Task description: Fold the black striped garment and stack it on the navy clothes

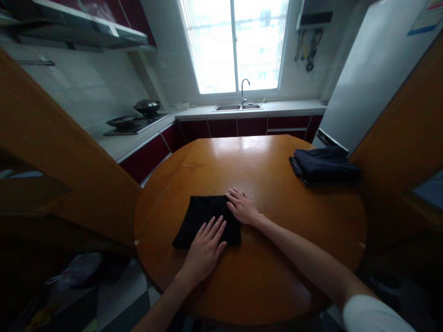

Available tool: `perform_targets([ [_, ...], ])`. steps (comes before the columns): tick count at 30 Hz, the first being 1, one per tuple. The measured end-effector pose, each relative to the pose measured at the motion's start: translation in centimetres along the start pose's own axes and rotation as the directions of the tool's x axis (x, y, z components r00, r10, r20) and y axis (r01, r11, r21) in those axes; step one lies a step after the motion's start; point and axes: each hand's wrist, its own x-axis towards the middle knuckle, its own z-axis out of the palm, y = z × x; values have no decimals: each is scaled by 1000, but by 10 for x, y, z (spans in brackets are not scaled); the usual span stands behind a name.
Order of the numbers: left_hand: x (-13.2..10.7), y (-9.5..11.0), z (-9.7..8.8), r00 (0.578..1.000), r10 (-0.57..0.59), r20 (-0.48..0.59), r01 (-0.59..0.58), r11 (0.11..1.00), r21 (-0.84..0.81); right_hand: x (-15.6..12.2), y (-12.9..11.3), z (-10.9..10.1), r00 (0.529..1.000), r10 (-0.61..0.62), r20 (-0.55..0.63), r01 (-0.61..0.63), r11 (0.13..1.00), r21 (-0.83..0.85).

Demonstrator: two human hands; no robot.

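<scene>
A black folded cloth, perhaps a garment (204,210), lies flat on the round wooden table (263,276). Resting on its lower middle is my left hand (206,244), palm down with the fingers stretched out. My right hand (240,206) lies over the cloth's upper right corner, fingers extended and slightly spread, partly on the cloth and partly on the wood. Neither hand grips anything. The exact kind of garment cannot be made out.
A stack of dark folded clothes (325,166) sits at the table's right side. Beyond are a counter with a sink (226,108), a stove with a pot (147,107) and a pan (121,121), and a fridge (374,69) at the right.
</scene>
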Motion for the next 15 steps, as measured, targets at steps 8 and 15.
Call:
perform_targets([
  [8, 34, -65, -35, 947, -318, -54, 281, 895, -348, -2, 21, 4, 922, 286, -259, -212, 936, 280],
  [15, 57, -143, 9, 909, -370, 193, 405, 892, -199, -21, 2, -1, 966, 58, -251, 5, 970, 244],
])
